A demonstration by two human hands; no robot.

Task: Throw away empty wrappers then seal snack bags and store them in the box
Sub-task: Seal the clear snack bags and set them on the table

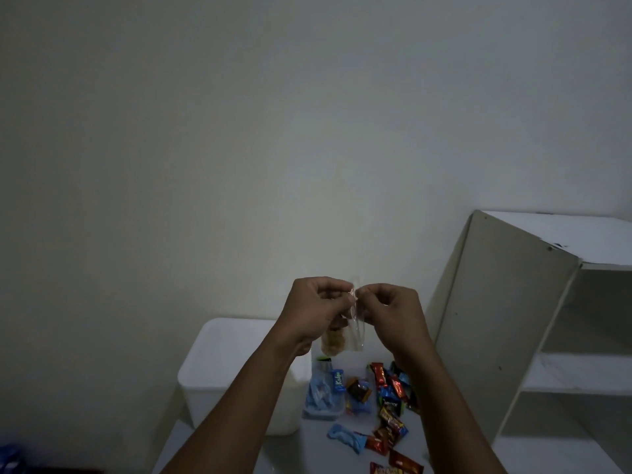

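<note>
Left hand [316,311] and right hand [393,314] pinch the snack bag [342,340] mouth from 9 and 3 o'clock, likely sealing it. The box [232,364] sits at 7 o'clock

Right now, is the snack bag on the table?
No, the left hand and right hand pinch the clear snack bag above the table.

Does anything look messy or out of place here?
Yes: snacks lie strewn at all angles on the table beside the box. The left hand and right hand pinch a bag above them; nothing looks spilled.
</note>
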